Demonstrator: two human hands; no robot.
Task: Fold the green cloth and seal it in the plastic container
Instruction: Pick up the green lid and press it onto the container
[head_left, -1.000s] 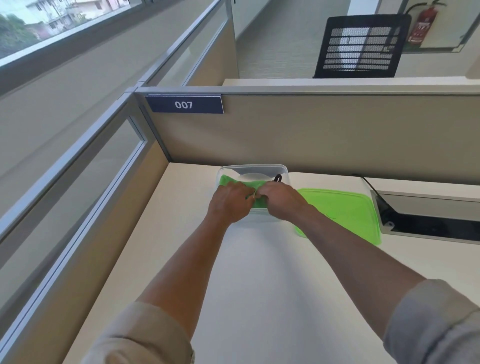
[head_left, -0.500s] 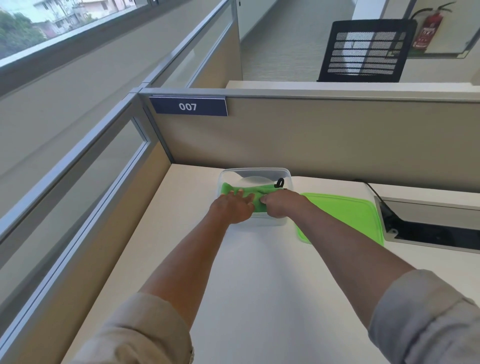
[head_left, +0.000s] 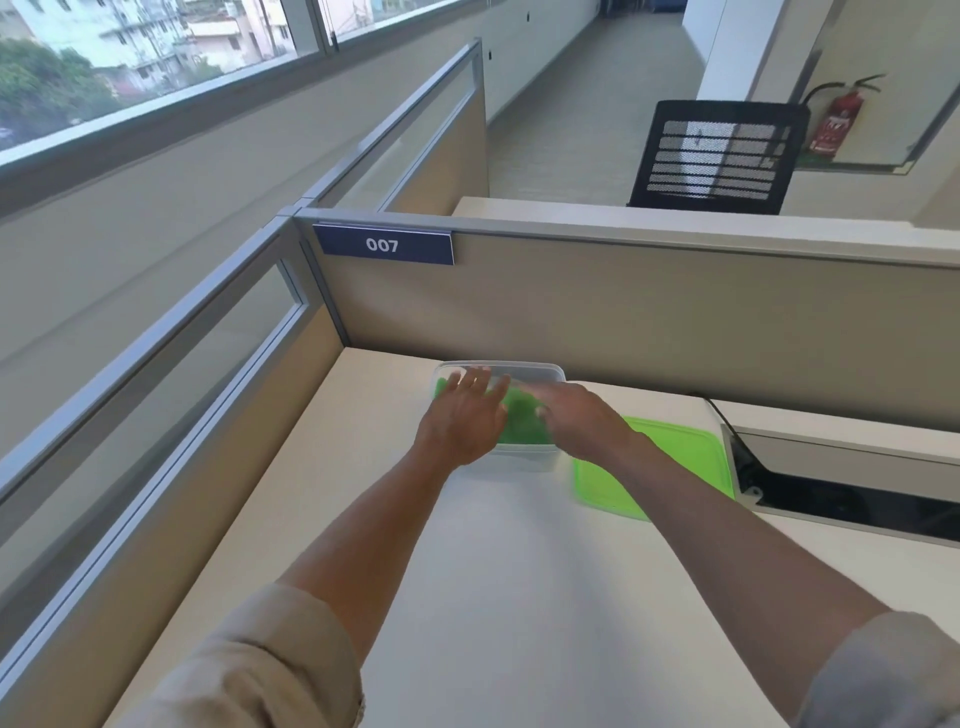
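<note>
Partition sign (head_left: 383, 245): "007" was read in white on a dark blue plate; no other writing was legible.
Left hand (head_left: 462, 421): half a second before it was pressed on the cloth; now it was spread flat with fingers apart over the container's left side, nothing gripped.
Green cloth (head_left: 522, 423): it was left lying folded inside the plastic container (head_left: 524, 457), released.
Right hand (head_left: 576, 421): it was blurred, lifted off the cloth, seemingly loose and empty.
Green lid (head_left: 670, 462): it lay flat on the desk (head_left: 498, 597) just right of the container.
Meaning: packing was judged done; sealing remained.
</note>
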